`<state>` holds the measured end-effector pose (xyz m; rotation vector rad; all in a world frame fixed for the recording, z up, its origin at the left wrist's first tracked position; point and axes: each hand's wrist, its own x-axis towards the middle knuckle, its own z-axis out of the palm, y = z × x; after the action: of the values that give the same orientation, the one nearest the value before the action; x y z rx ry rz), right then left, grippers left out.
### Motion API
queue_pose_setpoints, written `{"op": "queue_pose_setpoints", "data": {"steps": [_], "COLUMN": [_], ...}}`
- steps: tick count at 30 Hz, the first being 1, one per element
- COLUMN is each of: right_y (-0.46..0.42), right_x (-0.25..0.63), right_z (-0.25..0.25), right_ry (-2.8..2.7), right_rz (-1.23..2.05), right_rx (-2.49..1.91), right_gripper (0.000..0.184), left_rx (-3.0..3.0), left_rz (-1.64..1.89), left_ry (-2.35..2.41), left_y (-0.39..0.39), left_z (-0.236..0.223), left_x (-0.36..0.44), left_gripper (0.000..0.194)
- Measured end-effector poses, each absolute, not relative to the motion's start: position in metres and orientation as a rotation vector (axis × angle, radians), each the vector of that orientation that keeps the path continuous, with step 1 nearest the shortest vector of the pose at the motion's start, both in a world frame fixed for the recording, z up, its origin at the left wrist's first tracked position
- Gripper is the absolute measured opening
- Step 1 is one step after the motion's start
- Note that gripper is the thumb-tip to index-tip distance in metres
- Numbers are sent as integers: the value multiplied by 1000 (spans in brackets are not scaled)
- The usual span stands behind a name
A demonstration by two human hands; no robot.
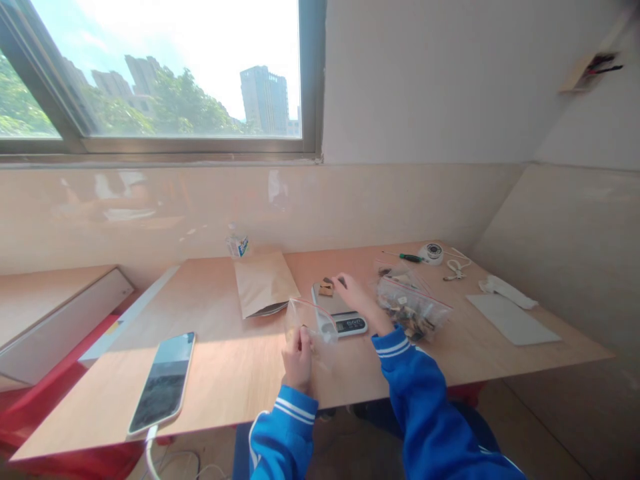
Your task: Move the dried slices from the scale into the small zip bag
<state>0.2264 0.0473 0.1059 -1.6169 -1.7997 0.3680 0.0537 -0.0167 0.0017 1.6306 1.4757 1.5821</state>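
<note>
Two hands work near the frame's centre: the left hand (297,357) has its grip clamped on a clear bag (323,338), the right hand's (354,295) seems pinched on a dark piece (342,282) over the scale (353,326). Gentle placement, bag and fingers off the plate, favours a true reading.

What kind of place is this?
Likely a plain indoor work corner, maybe a small workshop or office: a bare wooden table by a window, with a digital scale, a green-handled screwdriver and bags of small pieces.
</note>
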Motion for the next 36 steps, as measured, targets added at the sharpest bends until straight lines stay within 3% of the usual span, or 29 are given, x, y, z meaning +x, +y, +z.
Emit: {"op": "queue_pose_setpoints", "data": {"steps": [3,9,13,18,22,26,29,36], "right_y": [23,8,11,21,45,76,90,88], "right_x": [209,165,146,154,178,198,203,210], "right_z": [125,124,123,123,107,73,47,32], "right_ry": [-1995,-2086,-2060,-1872,-1712,-1739,-1959,-1927], "right_rz": [529,175,214,472,596,227,166,111], "right_rx": [-1502,-1861,-1834,-1499,-1516,-1613,-1645,-1699], "right_gripper": [29,20,16,33,46,25,35,19], "left_rx": [1618,1588,1569,1546,1551,1556,1561,1574], "left_rz": [1586,1596,1604,1631,1605,1587,1588,1591], "left_ry": [1469,1475,1462,1419,1395,1377,1384,1399], "left_y": [-16,-17,-19,-21,-21,-20,-20,-20], "left_z": [1,1,3,7,9,10,10,8], "left_x": [54,54,54,56,56,56,56,56], "left_gripper": [44,44,42,40,42,44,44,44]}}
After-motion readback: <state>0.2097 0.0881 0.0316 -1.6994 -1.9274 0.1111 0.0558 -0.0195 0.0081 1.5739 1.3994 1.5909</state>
